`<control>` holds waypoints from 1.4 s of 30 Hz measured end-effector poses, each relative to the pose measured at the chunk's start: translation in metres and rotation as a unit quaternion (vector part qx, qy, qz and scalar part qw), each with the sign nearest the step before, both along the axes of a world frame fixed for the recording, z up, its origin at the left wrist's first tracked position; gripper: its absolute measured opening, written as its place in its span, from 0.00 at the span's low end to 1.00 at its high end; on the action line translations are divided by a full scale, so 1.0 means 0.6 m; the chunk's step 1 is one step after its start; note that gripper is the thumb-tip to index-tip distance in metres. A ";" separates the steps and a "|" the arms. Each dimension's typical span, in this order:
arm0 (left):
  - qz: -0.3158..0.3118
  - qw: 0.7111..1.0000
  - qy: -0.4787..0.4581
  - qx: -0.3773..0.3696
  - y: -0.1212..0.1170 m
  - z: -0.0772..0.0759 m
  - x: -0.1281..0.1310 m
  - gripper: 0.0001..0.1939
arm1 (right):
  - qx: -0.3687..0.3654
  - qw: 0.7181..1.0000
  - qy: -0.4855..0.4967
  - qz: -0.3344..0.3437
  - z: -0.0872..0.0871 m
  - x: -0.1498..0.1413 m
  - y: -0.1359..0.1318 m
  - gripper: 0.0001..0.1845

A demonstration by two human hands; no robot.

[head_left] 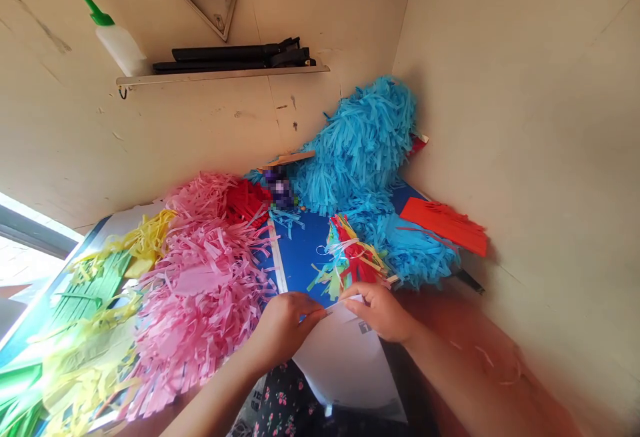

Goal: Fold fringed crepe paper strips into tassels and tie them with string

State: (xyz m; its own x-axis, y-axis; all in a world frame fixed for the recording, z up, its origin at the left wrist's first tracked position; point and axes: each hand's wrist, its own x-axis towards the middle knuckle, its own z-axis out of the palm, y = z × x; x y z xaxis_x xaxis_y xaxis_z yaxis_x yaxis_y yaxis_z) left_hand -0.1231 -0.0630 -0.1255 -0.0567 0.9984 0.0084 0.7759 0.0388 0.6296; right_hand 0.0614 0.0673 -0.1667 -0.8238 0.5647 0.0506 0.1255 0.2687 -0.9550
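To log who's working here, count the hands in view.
2: the left hand at the upper left of the white sheet, and the right hand at its upper right. No other hand shows.

The blue tabletop (300, 247) is carrying a pink fringe heap (200, 290), with yellow strips (153, 237) and green strips (93, 290) lying left of that heap, and a multicoloured tassel (356, 253) and blue fringe (360, 143) resting right of it.

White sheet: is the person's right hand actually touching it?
Touching. The head view shows the right hand at the top edge of the white sheet, its thumb lying across the sheet.
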 end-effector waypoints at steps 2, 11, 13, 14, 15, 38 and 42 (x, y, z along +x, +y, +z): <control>-0.016 0.998 0.054 0.036 -0.002 -0.002 0.001 0.17 | 0.029 0.998 -0.045 0.045 0.026 -0.005 0.012 0.11; 0.267 0.931 -0.220 0.112 -0.043 -0.083 0.028 0.17 | 0.210 0.975 -0.043 0.052 0.047 0.005 0.032 0.11; 0.295 0.888 -0.336 0.102 -0.049 -0.101 0.051 0.18 | 0.187 0.981 -0.025 0.041 0.028 0.019 0.041 0.11; 0.298 0.875 -0.370 0.099 -0.049 -0.104 0.062 0.18 | 0.176 0.984 -0.021 0.034 0.021 0.027 0.047 0.12; 0.300 0.869 -0.380 0.102 -0.046 -0.103 0.072 0.17 | 0.168 0.985 -0.022 0.026 0.017 0.034 0.053 0.13; 0.335 0.855 -0.204 0.339 -0.047 -0.123 0.173 0.08 | 0.181 0.974 -0.097 0.095 0.074 0.069 0.045 0.15; 0.299 0.846 -0.190 0.399 -0.045 -0.116 0.174 0.06 | 0.180 0.976 -0.089 0.084 0.068 0.071 0.042 0.17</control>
